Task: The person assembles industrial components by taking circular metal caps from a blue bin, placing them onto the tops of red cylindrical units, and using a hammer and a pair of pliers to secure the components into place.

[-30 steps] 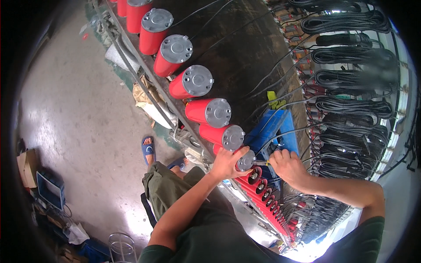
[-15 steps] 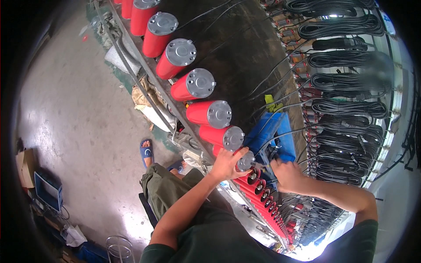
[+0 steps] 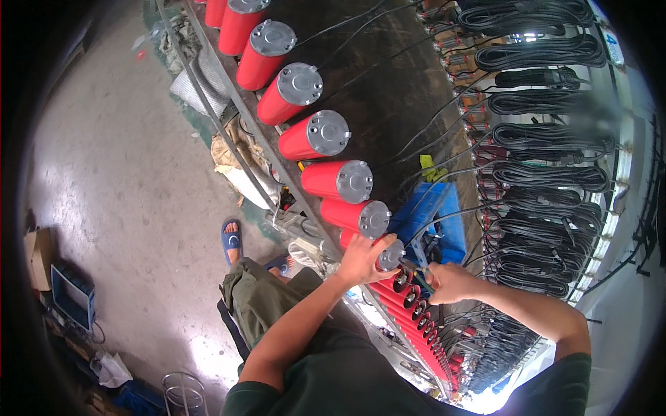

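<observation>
My left hand point(image 3: 364, 262) is wrapped round a red cylinder with a round grey end cap point(image 3: 390, 255), its thumb lying along the cap's edge. On the other side of that cap, my right hand point(image 3: 449, 283) is closed, fingers pointing toward the cap. A slim tool point(image 3: 415, 269), mostly hidden by the fingers, reaches from it to the cap's edge; its exact kind I cannot make out. Farther up the row stand capped red cylinders point(image 3: 326, 179). Nearer to me, several open-ended red cylinders point(image 3: 411, 298) show metal parts inside.
Beyond my right hand sits a blue plastic bin point(image 3: 454, 239) with dark parts in it. Bundles of black cable point(image 3: 548, 139) line the right side, their leads crossing the dark bench top point(image 3: 374, 83). A metal rail point(image 3: 229, 132) runs along the bench's left side. A yellow-green cloth point(image 3: 431, 168) lies behind the bin.
My right hand has shifted slightly and turned, so the slim tool now shows a little more. My left hand keeps its hold on the cylinder. The whole view has shifted a little.
</observation>
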`<state>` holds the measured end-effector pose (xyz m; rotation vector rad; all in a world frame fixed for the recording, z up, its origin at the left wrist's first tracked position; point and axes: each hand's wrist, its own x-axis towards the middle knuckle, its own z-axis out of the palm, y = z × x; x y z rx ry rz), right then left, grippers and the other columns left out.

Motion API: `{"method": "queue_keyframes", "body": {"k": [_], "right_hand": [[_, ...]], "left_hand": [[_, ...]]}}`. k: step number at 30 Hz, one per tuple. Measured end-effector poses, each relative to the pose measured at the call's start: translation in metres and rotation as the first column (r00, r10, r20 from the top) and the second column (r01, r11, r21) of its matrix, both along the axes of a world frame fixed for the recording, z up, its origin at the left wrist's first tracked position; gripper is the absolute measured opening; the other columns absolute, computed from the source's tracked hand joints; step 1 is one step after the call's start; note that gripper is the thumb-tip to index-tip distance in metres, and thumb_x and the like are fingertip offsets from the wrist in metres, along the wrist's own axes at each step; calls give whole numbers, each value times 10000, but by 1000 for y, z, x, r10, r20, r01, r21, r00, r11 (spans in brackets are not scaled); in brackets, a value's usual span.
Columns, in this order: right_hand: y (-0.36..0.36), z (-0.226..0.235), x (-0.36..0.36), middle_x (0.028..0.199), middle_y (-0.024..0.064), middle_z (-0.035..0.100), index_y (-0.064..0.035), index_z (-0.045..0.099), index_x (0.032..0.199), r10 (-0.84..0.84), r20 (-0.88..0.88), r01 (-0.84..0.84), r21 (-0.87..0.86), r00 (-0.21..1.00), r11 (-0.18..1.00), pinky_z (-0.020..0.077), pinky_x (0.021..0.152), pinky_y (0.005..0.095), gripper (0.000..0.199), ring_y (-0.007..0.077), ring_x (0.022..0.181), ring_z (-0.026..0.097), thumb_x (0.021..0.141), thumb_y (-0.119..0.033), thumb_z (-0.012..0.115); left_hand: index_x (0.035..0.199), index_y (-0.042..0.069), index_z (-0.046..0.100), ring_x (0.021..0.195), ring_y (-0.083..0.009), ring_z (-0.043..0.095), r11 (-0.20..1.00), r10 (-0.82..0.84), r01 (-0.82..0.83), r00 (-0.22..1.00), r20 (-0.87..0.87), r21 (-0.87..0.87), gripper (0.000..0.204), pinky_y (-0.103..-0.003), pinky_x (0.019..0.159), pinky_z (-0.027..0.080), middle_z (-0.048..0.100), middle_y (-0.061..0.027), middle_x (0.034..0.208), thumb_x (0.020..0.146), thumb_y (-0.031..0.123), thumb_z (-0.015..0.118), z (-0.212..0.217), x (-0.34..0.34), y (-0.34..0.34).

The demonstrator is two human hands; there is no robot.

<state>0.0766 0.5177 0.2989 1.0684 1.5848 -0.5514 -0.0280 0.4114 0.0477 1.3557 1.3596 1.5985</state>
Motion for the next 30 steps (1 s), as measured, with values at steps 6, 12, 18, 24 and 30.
{"method": "queue_keyframes", "body": {"k": [6,12,18,24,30], "right_hand": [[-4,21,-7,1204,203,720,49,544,1282,222,-9,-222,11,975,975,564,900,462,640,379,1102,708,774,-242,804],[-9,19,-40,1162,210,510,11,504,1169,501,-144,-464,228,854,856,548,836,523,582,428,1119,587,661,2,787],[4,1,-32,1137,184,518,7,510,1207,651,-178,-615,219,738,757,569,835,463,684,388,1074,597,606,-14,836],[13,5,-41,1145,168,529,-10,503,1196,638,-123,-616,176,761,768,583,833,485,710,378,1105,614,620,-103,908],[12,-2,-48,1051,40,567,-103,614,1116,948,-20,-848,442,317,293,511,784,344,348,224,1005,604,792,-156,731]], "left_hand": [[1366,121,614,1219,-358,623,999,30,-30,999,-15,26,837,-480,1019,468,662,-128,1304,672,436,959,-2,-1,1],[1400,164,626,903,-355,664,995,72,-73,997,18,74,849,-448,848,468,703,-156,1036,695,531,924,-4,-3,4],[1366,138,635,1087,-363,644,998,43,-45,998,35,52,838,-480,952,494,685,-147,1202,674,493,947,-4,-4,5],[1376,159,641,964,-366,666,998,38,-40,998,51,51,824,-473,903,510,692,-164,1126,693,520,927,-7,-3,3],[1382,173,639,964,-363,670,999,19,-20,999,38,28,827,-470,908,516,688,-161,1135,690,524,925,-6,-2,2]]}}
